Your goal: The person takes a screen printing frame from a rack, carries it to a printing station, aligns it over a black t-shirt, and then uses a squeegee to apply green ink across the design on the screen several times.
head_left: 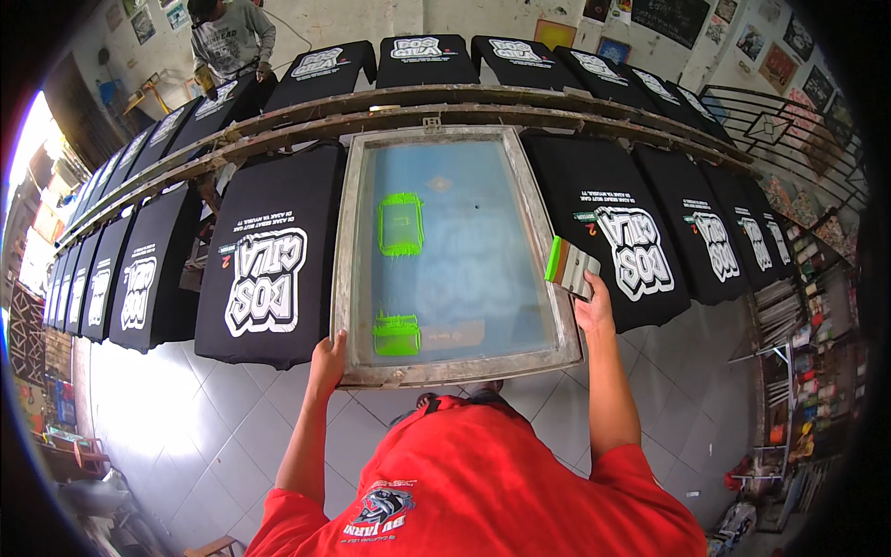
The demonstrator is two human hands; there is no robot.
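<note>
A wood-edged printing screen lies in front of me among black T-shirts on boards. Its pale blue mesh carries two patches of bright green ink, one mid-left and one near the lower left corner. My left hand is closed on the frame's lower left corner. To the right of the frame, my right hand grips a squeegee with green ink along its blade edge. Black T-shirts with white lettering flank the screen on both sides. Whatever lies beneath the screen is hard to make out.
Long rails run behind the screen, with another row of black T-shirts beyond. Another person stands at the far left by that row. Shelves with containers line the right side. Pale floor tiles show below.
</note>
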